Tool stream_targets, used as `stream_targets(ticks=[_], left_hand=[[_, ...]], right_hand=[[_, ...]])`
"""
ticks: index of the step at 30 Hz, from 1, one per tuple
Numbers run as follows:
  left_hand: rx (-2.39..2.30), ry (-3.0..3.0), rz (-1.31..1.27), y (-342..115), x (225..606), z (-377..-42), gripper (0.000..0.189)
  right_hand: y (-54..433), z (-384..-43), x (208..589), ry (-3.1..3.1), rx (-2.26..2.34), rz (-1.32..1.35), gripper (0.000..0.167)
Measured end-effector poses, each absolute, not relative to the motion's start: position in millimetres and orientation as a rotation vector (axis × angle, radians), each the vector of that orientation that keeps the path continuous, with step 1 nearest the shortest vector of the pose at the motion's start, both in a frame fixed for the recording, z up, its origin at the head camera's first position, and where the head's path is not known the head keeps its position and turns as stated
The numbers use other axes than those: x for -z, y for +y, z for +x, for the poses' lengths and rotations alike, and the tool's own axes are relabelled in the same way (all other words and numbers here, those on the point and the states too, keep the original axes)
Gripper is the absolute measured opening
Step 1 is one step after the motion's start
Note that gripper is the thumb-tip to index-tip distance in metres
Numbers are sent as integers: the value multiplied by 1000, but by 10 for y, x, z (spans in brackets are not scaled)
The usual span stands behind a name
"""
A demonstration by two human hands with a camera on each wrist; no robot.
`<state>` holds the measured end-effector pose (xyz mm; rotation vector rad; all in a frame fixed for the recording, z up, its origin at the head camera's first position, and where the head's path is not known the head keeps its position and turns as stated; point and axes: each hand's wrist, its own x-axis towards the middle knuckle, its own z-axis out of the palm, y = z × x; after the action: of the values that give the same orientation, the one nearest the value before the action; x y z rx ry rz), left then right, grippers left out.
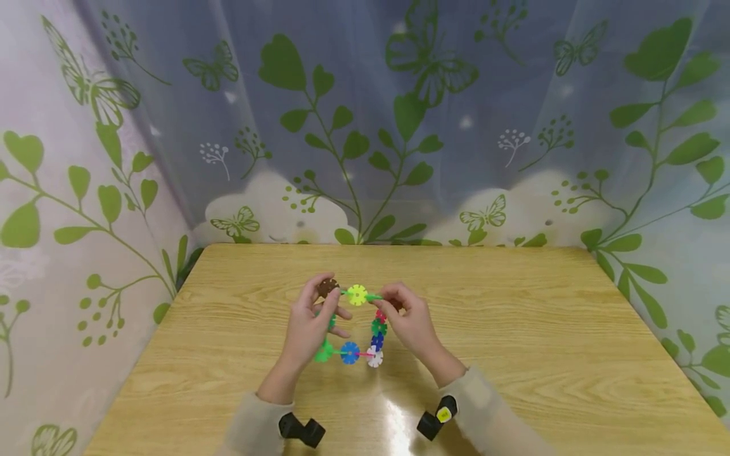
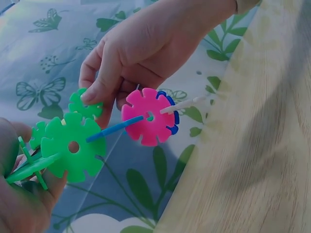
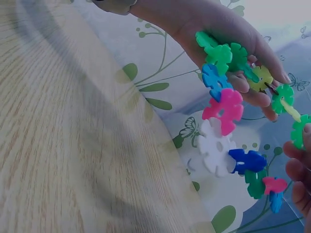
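Notched plastic snowflake discs in many colours are slotted together into a loop, held up between both hands. In the head view, my left hand (image 1: 305,329) grips the loop at its far left, thumb and forefinger at a brown disc (image 1: 327,289). My right hand (image 1: 415,324) pinches a green disc (image 2: 85,104) at the far right, seen in the left wrist view. Between the hands is a yellow disc (image 1: 357,294). The near side has a light green disc (image 1: 324,352), a blue disc (image 1: 350,353) and a white disc (image 3: 216,148). Fingers hide part of the loop.
A wooden table (image 1: 513,354) lies under the hands. Behind it and at the sides hang curtains (image 1: 365,126) printed with green leaves and butterflies. Black wrist devices (image 1: 302,430) sit by both sleeve cuffs.
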<state>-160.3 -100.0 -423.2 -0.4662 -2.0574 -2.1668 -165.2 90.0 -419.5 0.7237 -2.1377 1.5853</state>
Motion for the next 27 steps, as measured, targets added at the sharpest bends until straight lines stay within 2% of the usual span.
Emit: stream_targets(ticks=[5, 12, 20, 27], left_hand=[[2190, -2087, -455, -946, 4073, -1524, 35], [2204, -2126, -391, -899, 4051, -1501, 37], [2199, -2123, -454, -892, 4074, -1514, 34], [2178, -2187, -498, -904, 4093, -1529, 33]], right_hand=[[869, -1650, 4211, -2026, -1572, 755, 10], [829, -1651, 4226, -1924, -1495, 768, 16], [849, -1815, 4492, -1918, -1359, 754, 15], [889, -1850, 4516, -1959, -1201, 843, 13]])
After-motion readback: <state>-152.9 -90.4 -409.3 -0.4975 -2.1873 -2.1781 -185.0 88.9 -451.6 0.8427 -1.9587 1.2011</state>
